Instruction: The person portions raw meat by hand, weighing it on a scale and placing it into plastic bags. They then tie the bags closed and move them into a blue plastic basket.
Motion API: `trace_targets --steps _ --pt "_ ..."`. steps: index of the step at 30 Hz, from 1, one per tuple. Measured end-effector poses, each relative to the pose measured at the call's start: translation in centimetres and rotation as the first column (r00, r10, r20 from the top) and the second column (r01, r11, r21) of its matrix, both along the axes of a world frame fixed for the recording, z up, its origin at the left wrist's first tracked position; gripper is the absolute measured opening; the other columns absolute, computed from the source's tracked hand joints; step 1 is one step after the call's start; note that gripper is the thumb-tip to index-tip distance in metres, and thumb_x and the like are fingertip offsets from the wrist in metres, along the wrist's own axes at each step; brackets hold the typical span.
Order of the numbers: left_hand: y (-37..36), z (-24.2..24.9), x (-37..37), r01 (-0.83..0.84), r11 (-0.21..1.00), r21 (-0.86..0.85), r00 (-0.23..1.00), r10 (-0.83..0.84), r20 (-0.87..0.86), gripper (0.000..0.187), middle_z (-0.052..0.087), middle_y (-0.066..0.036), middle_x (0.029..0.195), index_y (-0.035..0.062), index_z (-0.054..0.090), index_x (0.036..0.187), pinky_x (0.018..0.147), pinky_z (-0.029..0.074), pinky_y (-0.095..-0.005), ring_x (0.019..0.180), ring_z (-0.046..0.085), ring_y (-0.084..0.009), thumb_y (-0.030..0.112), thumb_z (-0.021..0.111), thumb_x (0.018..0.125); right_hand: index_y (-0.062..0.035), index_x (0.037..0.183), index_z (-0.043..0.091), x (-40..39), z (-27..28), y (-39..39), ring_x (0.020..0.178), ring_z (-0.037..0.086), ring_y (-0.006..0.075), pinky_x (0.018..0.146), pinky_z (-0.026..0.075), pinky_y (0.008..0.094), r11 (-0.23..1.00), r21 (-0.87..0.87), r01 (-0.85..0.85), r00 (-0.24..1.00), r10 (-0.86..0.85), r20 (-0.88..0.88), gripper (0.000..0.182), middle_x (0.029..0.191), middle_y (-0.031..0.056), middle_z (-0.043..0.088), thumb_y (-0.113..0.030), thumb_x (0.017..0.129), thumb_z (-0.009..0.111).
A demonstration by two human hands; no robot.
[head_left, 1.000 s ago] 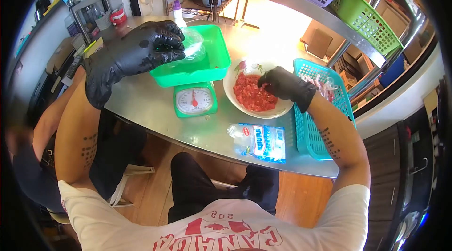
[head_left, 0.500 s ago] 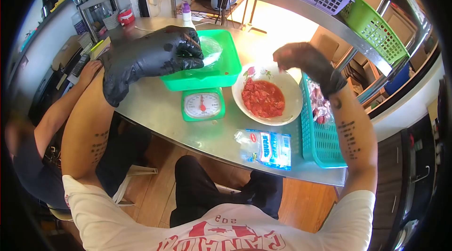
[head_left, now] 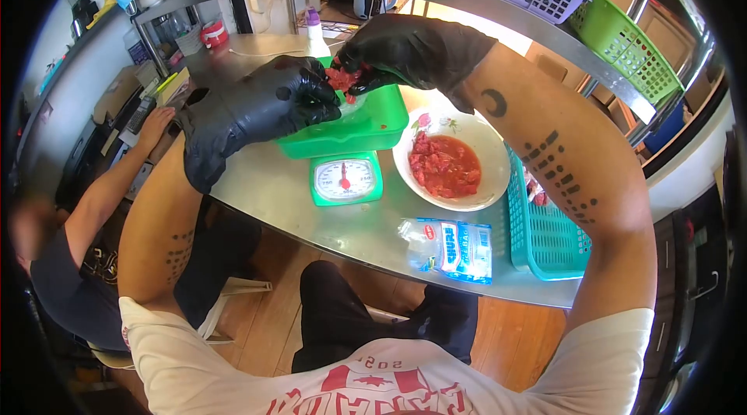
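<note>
My left hand [head_left: 272,96], in a black glove, is closed on a clear plastic bag [head_left: 352,109] over the green tray [head_left: 373,137]. Chunks of red raw meat [head_left: 342,79] are between the two hands, in the fingers of my gloved right hand [head_left: 412,53], at the bag's mouth. Below them the tray rests on a green kitchen scale [head_left: 345,178] with a white dial. To the right stands a white floral bowl [head_left: 498,158] holding more meat [head_left: 447,166] in red liquid. The bag's opening is mostly hidden by the fingers.
A blue-and-white pack of bags [head_left: 447,250] lies near the steel table's front edge. A teal basket [head_left: 545,240] with meat stands at right. Red, purple and green baskets [head_left: 622,49] sit on the overhead shelf. Another person's arm [head_left: 109,189] is at left.
My right hand has moved left from above the bowl to the bag, bringing meat to it. My left hand keeps hold of the bag. The view has shifted slightly.
</note>
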State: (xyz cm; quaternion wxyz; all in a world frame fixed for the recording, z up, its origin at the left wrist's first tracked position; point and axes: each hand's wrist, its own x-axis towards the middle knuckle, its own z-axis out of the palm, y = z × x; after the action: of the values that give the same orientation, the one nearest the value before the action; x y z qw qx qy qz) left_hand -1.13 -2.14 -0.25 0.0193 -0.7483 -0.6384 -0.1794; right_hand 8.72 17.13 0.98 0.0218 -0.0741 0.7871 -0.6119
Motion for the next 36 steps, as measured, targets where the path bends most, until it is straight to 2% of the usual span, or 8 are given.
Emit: trace_targets --steps 4,6,9,16,21,31,34,36 --pt "0.3 -0.9 -0.3 -0.004 0.999 0.035 0.998 0.002 0.062 0.020 0.063 -0.016 0.092 0.0001 0.066 0.093 0.074 0.048 -0.0373 0.083 0.060 -0.0306 0.007 0.068 0.075 0.0028 0.090 0.066 -1.4 1.6 -0.7 0.073 0.063 0.0275 0.066 0.051 0.0344 0.535 0.831 -0.151 0.926 0.372 -0.070 0.021 0.087 0.0202 0.064 -0.013 0.076 0.062" --pt "0.4 -0.9 -0.3 0.008 0.998 0.059 0.999 -0.010 0.037 0.020 0.063 -0.017 0.093 -0.0002 0.066 0.093 0.075 0.049 -0.0374 0.084 0.060 -0.0307 0.007 0.069 0.074 -0.0007 0.092 0.066 -1.6 1.5 -1.7 0.073 0.062 0.0313 0.066 0.048 0.0381 -0.216 0.972 0.088 0.934 0.357 -0.005 0.023 0.087 0.0196 0.063 -0.013 0.074 0.059" --pt "0.4 -1.0 0.1 0.004 0.993 0.115 0.998 -0.012 0.063 0.019 0.063 -0.017 0.093 -0.0002 0.067 0.091 0.075 0.049 -0.0375 0.085 0.061 -0.0313 0.008 0.070 0.074 -0.0014 0.092 0.067 -1.8 1.3 -2.2 0.072 0.062 0.0323 0.067 0.047 0.0389 0.133 0.990 0.054 0.990 0.119 -0.070 0.024 0.086 0.0189 0.063 -0.014 0.076 0.055" --pt "0.3 -1.5 -0.6 -0.039 0.988 0.153 0.999 0.039 0.003 0.017 0.063 -0.015 0.093 0.0021 0.068 0.089 0.077 0.049 -0.0370 0.086 0.060 -0.0301 0.012 0.069 0.075 0.0007 0.090 0.063 -0.1 1.9 -2.5 0.066 0.056 0.0170 0.062 0.046 0.0293 0.287 0.951 0.113 0.986 0.089 -0.144 0.015 0.077 0.0119 0.062 -0.011 0.083 0.055" --pt "0.1 -1.9 -0.7 -0.048 0.969 0.244 0.998 0.058 -0.034 0.020 0.063 -0.012 0.093 0.0046 0.068 0.092 0.078 0.049 -0.0355 0.086 0.060 -0.0273 0.017 0.068 0.076 0.0012 0.091 0.066 -0.8 0.7 -2.3 0.081 0.061 0.0325 0.072 0.047 0.0382 0.466 0.847 0.256 0.953 0.024 -0.302 0.027 0.089 0.0207 0.063 -0.018 0.076 0.054" --pt "0.0 -1.0 0.6 -0.139 0.972 0.189 0.972 0.098 0.213 0.020 0.062 -0.018 0.099 0.0007 0.067 0.092 0.080 0.047 -0.0379 0.092 0.059 -0.0320 0.015 0.068 0.078 -0.0032 0.080 0.066 -0.2 3.0 -3.9 0.064 0.057 0.0178 0.059 0.045 0.0308 0.588 0.671 0.452 0.886 -0.383 -0.262 0.013 0.074 0.0108 0.063 -0.011 0.074 0.059" --pt "0.2 -1.3 0.2 -0.080 0.973 0.218 0.985 0.044 0.168 0.019 0.062 -0.017 0.099 0.0005 0.067 0.091 0.080 0.048 -0.0373 0.091 0.059 -0.0316 0.014 0.067 0.078 -0.0056 0.081 0.067 -1.8 1.6 -2.3 0.059 0.059 0.0242 0.057 0.047 0.0326 -0.090 0.901 0.425 0.848 0.387 -0.362 0.020 0.072 0.0082 0.064 -0.022 0.078 0.057" --pt "0.3 -2.0 -0.5 -0.049 0.964 0.262 0.991 0.015 0.130 0.019 0.062 -0.017 0.100 0.0003 0.067 0.091 0.079 0.048 -0.0368 0.091 0.060 -0.0313 0.014 0.068 0.078 -0.0084 0.082 0.068 -1.5 0.8 -1.8 0.062 0.061 0.0223 0.059 0.048 0.0337 0.243 0.912 0.330 0.925 0.107 -0.364 0.016 0.073 0.0064 0.065 -0.021 0.074 0.060"
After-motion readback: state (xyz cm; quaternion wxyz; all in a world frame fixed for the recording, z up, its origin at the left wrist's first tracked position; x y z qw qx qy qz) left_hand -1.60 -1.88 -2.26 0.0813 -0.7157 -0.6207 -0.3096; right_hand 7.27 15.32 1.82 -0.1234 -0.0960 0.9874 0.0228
